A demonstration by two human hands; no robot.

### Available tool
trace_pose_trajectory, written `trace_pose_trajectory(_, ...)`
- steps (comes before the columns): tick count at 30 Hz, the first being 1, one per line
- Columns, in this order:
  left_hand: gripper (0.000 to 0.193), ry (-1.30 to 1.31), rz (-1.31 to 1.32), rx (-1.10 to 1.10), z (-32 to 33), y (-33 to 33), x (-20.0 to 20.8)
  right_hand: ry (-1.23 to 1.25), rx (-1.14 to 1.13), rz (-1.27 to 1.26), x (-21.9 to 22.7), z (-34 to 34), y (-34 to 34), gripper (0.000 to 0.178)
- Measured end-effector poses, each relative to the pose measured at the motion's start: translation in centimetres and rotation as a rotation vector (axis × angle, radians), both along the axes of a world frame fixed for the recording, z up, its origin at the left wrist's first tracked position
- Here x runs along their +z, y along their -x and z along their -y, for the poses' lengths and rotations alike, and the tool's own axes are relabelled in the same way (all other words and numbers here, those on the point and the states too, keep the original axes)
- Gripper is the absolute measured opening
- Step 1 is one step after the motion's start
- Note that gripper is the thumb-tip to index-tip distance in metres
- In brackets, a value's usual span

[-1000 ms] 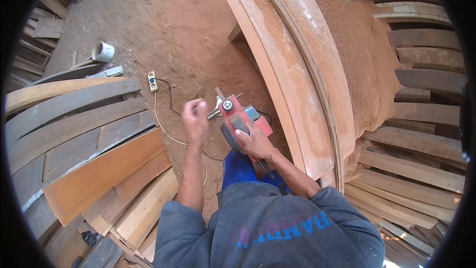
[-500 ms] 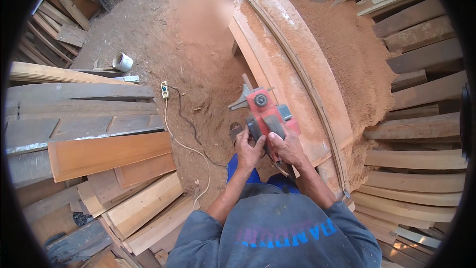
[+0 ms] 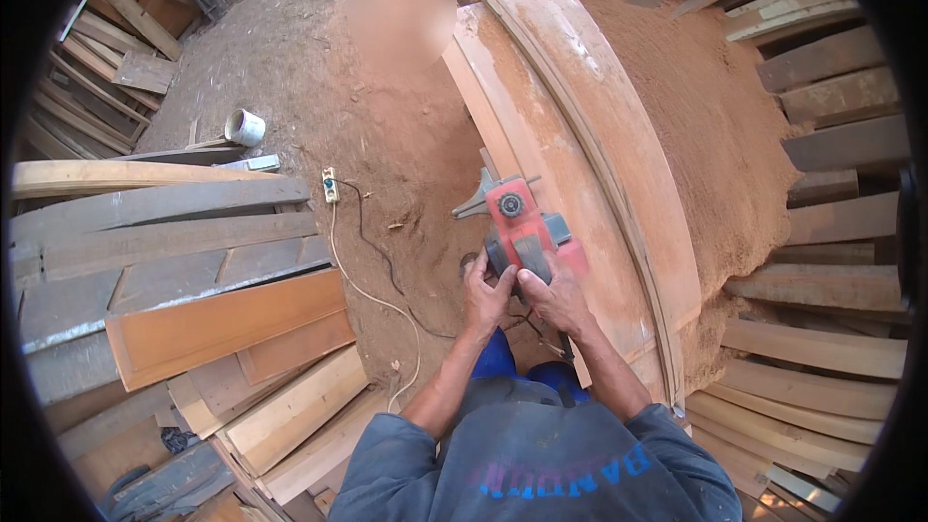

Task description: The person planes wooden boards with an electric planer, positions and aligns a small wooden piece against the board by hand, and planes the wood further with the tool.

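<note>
A red electric hand planer [image 3: 519, 217] with a dark round knob, a grey side fence and a black rear part is held up in front of my body, beside the workbench edge. Around its left rear side my left hand [image 3: 488, 296] is closed. My right hand [image 3: 555, 294] grips the rear on the other side, and the two thumbs nearly meet. The fingers underneath are hidden. To the right of the tool, a long wooden board [image 3: 604, 106] lies dusted with sawdust, and a narrow curved strip of wood [image 3: 592, 150] runs along it.
A power strip [image 3: 331, 186] with a pale cord and a dark cable lies on the dirt floor at left. Farther back sits a white bucket [image 3: 245, 127]. Stacked planks [image 3: 227, 314] fill the left; more timber [image 3: 817, 338] lines the right beyond heaped sawdust [image 3: 725, 164].
The planer has tilted slightly and sits a little lower in view. My right thumb has come closer to the left one. The whole view has shifted slightly.
</note>
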State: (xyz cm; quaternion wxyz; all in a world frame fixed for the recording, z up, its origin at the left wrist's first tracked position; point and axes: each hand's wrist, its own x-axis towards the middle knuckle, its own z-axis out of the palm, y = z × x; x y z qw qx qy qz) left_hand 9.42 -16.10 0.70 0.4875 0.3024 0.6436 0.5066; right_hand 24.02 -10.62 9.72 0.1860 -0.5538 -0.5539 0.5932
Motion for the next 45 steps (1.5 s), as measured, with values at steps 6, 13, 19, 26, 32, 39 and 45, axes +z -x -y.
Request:
trace_pose_trajectory(6, 0.055, 0.013, 0.075, 0.025, -8.2, 4.9, 1.7, -0.117, 0.021, 0.019, -0.2, -8.1, 5.0, 0.067)
trace_pose_trajectory(13, 0.054, -0.020, 0.124, -0.002, -16.2, 10.5, 1.8, -0.177, 0.015, -0.002, 0.7, -16.2, 10.5, 0.065)
trace_pose_trajectory(19, 0.047, 0.037, 0.113, -0.024, -23.1, 14.3, 3.4, -0.216, 0.020, 0.060, 0.2, -22.7, 14.3, 0.063)
trace_pose_trajectory(26, 0.035, -0.052, 0.119, -0.020, -32.5, 20.3, 3.0, -0.257, 0.000, 0.053, 2.7, -31.8, 20.6, 0.057)
trace_pose_trajectory(32, 0.029, -0.126, -0.034, -0.094, -40.8, 25.9, 1.7, -0.393, 0.079, -0.065, 1.6, -39.5, 24.7, 0.052)
trace_pose_trajectory(39, 0.054, -0.062, -0.183, -0.013, -33.2, 26.4, 1.1, -0.346, 0.111, -0.048, 2.0, -31.5, 22.8, 0.057)
trace_pose_trajectory(45, 0.068, -0.201, -0.403, 0.403, -22.6, 23.2, 3.3, -0.131, 0.187, -0.187, -0.2, -15.5, 15.2, 0.063)
